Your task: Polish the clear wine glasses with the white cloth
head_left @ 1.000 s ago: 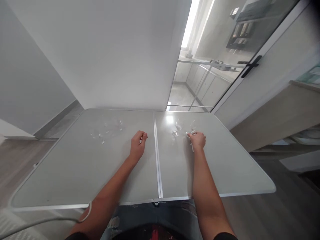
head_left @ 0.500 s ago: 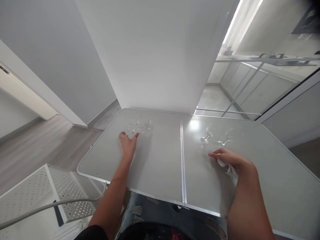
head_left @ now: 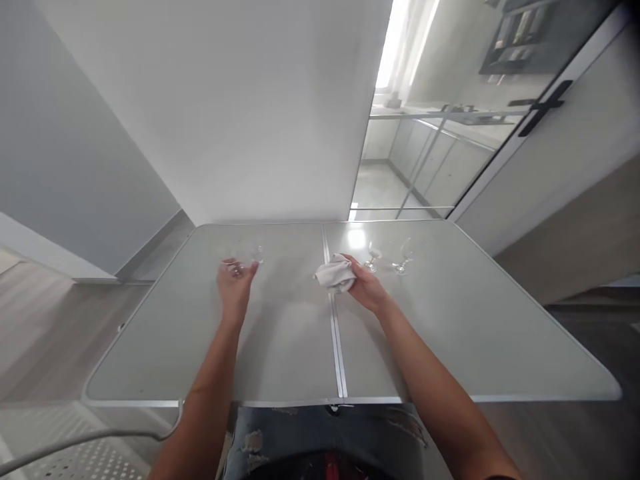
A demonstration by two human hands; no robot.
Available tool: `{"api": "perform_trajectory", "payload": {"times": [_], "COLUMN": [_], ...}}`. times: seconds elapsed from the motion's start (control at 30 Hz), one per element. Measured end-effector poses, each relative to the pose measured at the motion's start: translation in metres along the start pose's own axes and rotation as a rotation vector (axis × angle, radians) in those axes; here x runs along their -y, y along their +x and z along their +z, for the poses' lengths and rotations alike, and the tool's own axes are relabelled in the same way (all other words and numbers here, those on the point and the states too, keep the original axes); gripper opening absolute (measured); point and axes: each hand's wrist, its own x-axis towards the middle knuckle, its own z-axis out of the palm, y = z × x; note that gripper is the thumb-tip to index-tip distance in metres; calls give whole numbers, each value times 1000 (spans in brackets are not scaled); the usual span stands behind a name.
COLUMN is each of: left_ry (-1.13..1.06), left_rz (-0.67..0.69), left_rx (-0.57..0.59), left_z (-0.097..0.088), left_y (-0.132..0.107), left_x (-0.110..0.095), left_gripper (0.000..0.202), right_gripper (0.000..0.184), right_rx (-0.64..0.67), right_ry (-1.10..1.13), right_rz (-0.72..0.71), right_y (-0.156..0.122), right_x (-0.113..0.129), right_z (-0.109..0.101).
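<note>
My right hand (head_left: pixel 367 285) holds a crumpled white cloth (head_left: pixel 336 274) above the seam of the pale folding table. Just beyond that hand stand two clear stemmed glasses, the nearer glass (head_left: pixel 370 265) close to its fingers and the other glass (head_left: pixel 401 268) farther right. On the left half of the table, my left hand (head_left: pixel 235 287) has its thumb and fingers curled around a clear stemmed glass (head_left: pixel 237 269), faint against the tabletop. Beside its thumb another glass (head_left: pixel 259 254) stands a little farther back.
The pale table (head_left: pixel 285 360) has a metal rim and a metal seam (head_left: pixel 336 347) down its middle. A white wall (head_left: pixel 270 133) meets its far edge. A grey cable (head_left: pixel 100 433) and a perforated white rack (head_left: pixel 110 460) are at lower left. A glass-paned partition stands at far right.
My right hand has moved left and brought the cloth over the table's seam. My left hand has closed around a glass. The camera view has swung to the right.
</note>
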Motion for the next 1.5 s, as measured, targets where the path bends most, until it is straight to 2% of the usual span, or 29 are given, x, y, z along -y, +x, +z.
{"api": "perform_trajectory", "payload": {"times": [0.07,0.17,0.23,0.3,0.43,0.53,0.57,0.63,0.7,0.77,0.83,0.9,0.93,1.03,1.1,1.23,1.3,1.33,1.43,1.5], "left_ry": [-112,-198,-167,-156,-200,-176,-167,-137,-56,79,210,290,322,438,548,721,765,786,822,805], "left_rz": [-178,-287,-310,-297,-228,-195,-186,-164,-98,23,157,270,321,448,481,471,487,509,598,620], "left_rx": [234,525,654,692,586,566,567,552,494,425,402,483,554,772,831,754,734,750,844,861], "left_z": [35,86,108,118,116,111,110,108,106,103,101,100,100,102,105,108,107,106,103,101], "left_y": [-13,-33,-41,-44,-41,-40,-40,-41,-40,-40,-40,-42,-44,-49,-53,-56,-56,-56,-55,-55], "left_x": [-15,-29,-32,-32,-30,-27,-26,-22,-18,-14,-10,-7,-6,-5,-5,-8,-10,-10,-10,-10], "left_gripper": [44,41,37,31,31,34,34,35,36,38,49,62,64,53,52,59,59,60,61,63], "right_gripper": [47,49,47,42,29,36,37,36,33,34,38,40,39,36,36,32,23,27,58,70], "right_rx": [-10,9,30,34,62,6,-53,-229,-429,-580,-704,-787,-789,-655,-527,-318,-173,-78,186,267], "right_ry": [9,52,100,141,211,211,183,25,-259,-542,-675,-649,-595,-431,-444,-680,-683,-662,-576,-508], "right_rz": [22,16,-25,-56,25,108,90,-45,-260,-400,-411,-362,-344,-337,-345,-408,-379,-331,-160,-108], "right_y": [3,7,9,9,10,14,15,15,12,6,2,0,0,1,1,-4,-7,-8,-10,-10], "right_x": [-7,-17,-20,-20,-21,-26,-27,-26,-21,-14,-8,-5,-4,-6,-9,-15,-16,-16,-12,-8], "right_z": [1,1,0,-2,-2,-1,-1,-3,-5,-7,-6,-3,-1,4,6,8,8,8,6,3]}}
